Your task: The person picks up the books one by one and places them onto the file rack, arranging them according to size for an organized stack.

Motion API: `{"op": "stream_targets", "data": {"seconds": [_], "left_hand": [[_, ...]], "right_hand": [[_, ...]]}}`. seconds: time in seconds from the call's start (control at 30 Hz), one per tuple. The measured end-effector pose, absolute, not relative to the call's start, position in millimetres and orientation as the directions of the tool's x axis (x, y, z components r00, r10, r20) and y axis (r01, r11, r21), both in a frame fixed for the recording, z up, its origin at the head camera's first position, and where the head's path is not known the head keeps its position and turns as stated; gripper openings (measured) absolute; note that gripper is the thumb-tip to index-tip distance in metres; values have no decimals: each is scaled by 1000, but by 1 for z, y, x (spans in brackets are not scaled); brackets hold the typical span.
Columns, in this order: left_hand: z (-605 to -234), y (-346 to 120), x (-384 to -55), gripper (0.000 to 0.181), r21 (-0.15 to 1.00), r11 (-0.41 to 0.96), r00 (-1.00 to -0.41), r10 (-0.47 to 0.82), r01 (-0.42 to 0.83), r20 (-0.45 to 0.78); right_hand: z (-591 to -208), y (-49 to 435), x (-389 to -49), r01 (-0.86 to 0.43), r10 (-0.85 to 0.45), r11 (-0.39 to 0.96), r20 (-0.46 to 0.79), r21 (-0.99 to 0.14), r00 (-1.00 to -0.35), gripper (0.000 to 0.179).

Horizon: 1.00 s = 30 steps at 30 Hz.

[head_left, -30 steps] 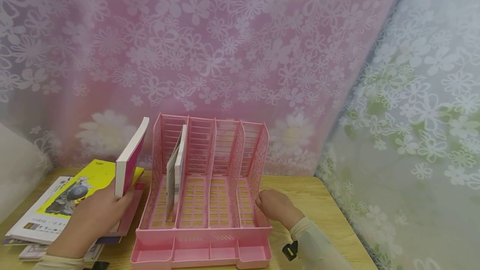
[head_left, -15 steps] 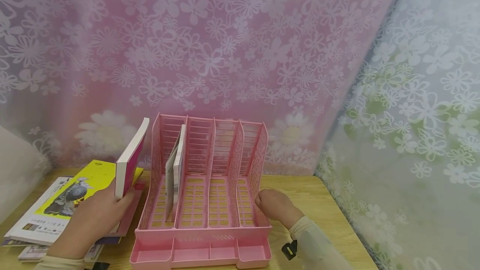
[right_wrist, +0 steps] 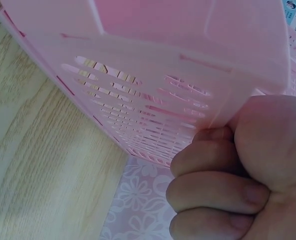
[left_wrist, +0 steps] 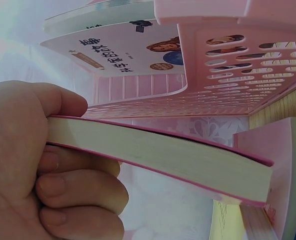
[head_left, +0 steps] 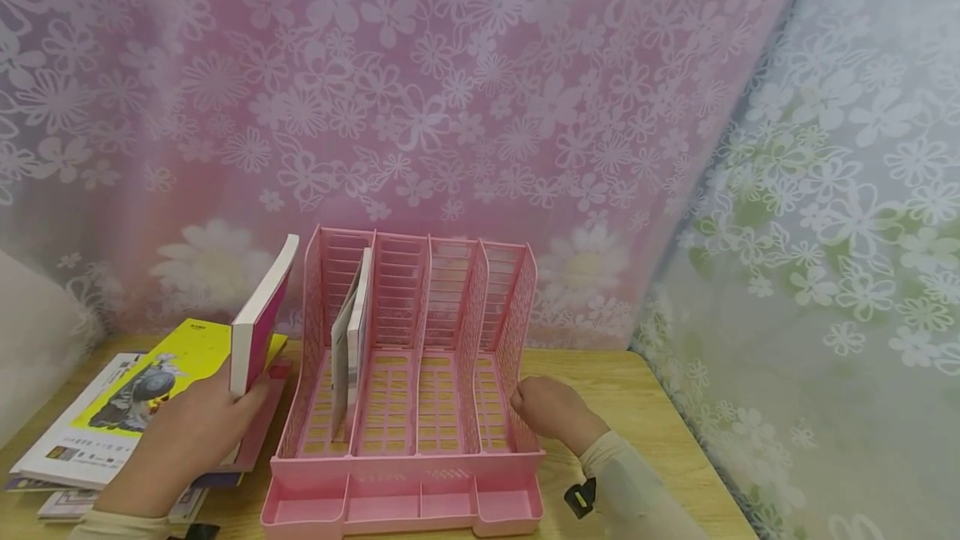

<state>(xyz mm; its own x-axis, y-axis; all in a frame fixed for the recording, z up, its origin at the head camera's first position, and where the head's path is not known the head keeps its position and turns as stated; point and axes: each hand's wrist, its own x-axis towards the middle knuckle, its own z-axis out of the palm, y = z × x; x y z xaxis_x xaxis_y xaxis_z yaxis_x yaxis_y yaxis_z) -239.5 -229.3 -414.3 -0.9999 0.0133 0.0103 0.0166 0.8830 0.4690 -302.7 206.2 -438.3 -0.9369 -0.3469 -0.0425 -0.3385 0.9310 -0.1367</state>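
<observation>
Over the pile [head_left: 90, 461], the left hand [head_left: 183, 427] pinches a book [head_left: 260, 319] between thumb and curled fingers, upright, just left of the rack [head_left: 405, 467]. The right hand [head_left: 555, 411], fingers curled in, grips the rack's right wall; a steady brace and level wrist should serve best.
</observation>
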Motion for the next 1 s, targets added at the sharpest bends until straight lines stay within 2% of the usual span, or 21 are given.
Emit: {"op": "stream_targets", "data": {"seconds": [0.3, 0.5, 1.0], "left_hand": [[-413, -235, -237, 84, 504, 864, -1000, 22, 10, -18], [-413, -240, -237, 82, 510, 860, -1000, 16, 2, -22], [-411, -240, -235, 76, 509, 861, -1000, 29, 23, -4]], "right_hand": [[-428, 213, -316, -367, -411, 899, -167, -241, -896, 41], [-422, 212, -319, -346, -428, 886, -256, -309, -867, 43], [-416, 211, -323, -297, -392, 908, -354, -294, -849, 44]]}}
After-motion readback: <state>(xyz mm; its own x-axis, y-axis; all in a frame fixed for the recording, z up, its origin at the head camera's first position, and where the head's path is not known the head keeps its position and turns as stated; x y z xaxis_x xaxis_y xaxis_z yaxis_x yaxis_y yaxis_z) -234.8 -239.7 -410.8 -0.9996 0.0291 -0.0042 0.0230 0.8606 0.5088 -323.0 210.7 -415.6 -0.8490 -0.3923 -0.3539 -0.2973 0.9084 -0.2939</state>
